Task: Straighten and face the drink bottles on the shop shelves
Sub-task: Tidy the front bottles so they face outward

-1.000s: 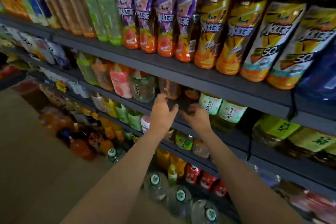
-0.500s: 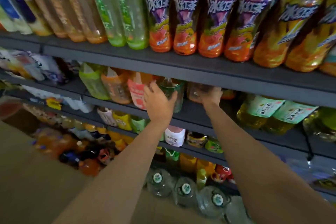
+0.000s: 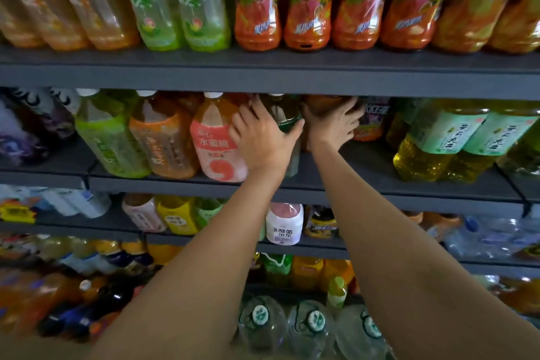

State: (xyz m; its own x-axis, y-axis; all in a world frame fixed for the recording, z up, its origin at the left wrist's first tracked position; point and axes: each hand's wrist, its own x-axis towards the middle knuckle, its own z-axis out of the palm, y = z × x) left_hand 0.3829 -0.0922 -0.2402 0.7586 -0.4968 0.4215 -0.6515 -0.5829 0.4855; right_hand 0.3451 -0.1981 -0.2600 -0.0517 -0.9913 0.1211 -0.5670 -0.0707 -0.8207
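While left hand [image 3: 263, 140] grips green-label bottle [image 3: 285, 114], right hand [image 3: 333, 123] cups btl behind.

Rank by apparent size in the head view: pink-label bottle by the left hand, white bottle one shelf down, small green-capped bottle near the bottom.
1. pink-label bottle, largest.
2. white bottle.
3. small green-capped bottle, smallest.
The lower shelves lie farther from the camera, so true sizes may differ.
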